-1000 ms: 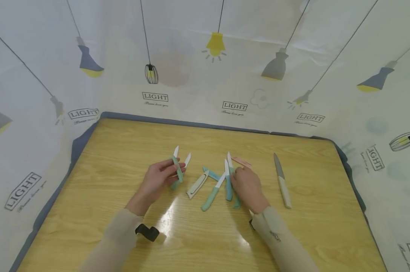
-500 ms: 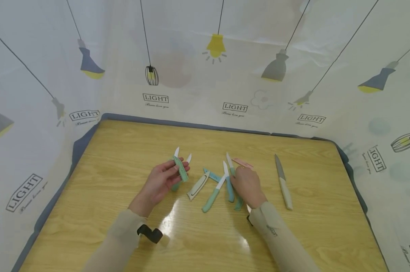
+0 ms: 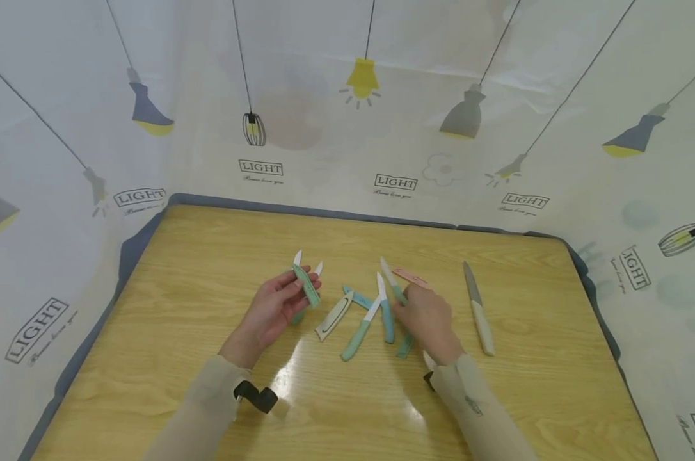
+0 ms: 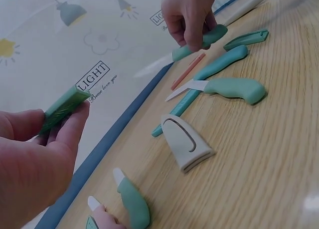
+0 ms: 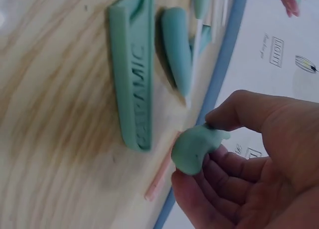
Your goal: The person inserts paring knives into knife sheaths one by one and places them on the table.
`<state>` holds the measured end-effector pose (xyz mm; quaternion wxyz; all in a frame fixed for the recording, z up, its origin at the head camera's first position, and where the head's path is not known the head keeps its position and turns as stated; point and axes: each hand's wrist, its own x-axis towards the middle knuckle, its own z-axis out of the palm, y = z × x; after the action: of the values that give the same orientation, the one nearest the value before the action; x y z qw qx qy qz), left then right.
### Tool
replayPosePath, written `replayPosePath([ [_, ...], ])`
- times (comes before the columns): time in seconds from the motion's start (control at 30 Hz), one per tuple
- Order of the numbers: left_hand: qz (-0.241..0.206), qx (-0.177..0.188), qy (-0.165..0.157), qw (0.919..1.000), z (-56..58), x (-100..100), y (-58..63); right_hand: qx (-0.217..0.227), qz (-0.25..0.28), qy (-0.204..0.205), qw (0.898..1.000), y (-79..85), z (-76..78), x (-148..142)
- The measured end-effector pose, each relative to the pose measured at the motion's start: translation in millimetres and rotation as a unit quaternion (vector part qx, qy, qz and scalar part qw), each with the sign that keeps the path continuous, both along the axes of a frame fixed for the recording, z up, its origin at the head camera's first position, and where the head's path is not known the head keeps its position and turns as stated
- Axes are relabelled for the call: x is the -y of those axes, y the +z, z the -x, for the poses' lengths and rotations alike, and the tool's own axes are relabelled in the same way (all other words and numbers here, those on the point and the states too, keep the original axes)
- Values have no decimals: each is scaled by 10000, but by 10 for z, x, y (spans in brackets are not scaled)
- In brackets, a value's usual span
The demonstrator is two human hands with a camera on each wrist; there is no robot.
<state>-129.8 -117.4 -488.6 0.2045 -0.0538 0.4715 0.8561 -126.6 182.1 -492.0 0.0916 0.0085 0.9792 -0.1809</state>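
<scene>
My left hand (image 3: 271,307) holds a green blade sheath (image 3: 306,285) between thumb and fingers, raised above the table. With my right hand (image 3: 428,318) I pinch a green-handled paring knife (image 4: 204,42) by its handle; its white blade points away from me. In the left wrist view this knife is off the table. Below and left of it lie a blue-handled knife (image 3: 387,318) and another green-handled knife (image 3: 356,339). A green sheath (image 5: 130,79) rests beneath my right hand. Beyond the left hand lie a green-handled knife (image 4: 133,201) and a pink-handled one (image 4: 103,218), mostly hidden in the head view.
A cream sheath (image 3: 334,315) and a blue sheath (image 3: 360,298) lie mid-table, with a pink sheath (image 3: 410,277) farther back. To the right lies a large knife (image 3: 479,310) with a cream handle. A printed curtain surrounds the wooden table (image 3: 532,301) on the far sides.
The left hand has turned the green sheath so its broad face shows. My right hand has shifted slightly right and lifted the green-handled knife, whose blade now slants more to the left.
</scene>
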Motion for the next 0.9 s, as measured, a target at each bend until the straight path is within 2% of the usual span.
replayPosePath([
  [0.27,-295,228,118,9992,19,-34,13,-428,437,104,9981,79,-127,-135],
  [0.47,-438,399,230,9980,38,-81,31,-505,1016,171,9934,57,-193,-204],
  [0.67,-617,588,408,9955,54,-126,54,-809,2052,342,9748,-27,-249,-231],
  [0.8,-626,634,540,9946,64,-157,61,-1316,2175,676,9648,-32,-290,-214],
  [0.9,-551,606,645,9946,73,-188,63,-1452,2206,857,9607,1,-331,-193],
])
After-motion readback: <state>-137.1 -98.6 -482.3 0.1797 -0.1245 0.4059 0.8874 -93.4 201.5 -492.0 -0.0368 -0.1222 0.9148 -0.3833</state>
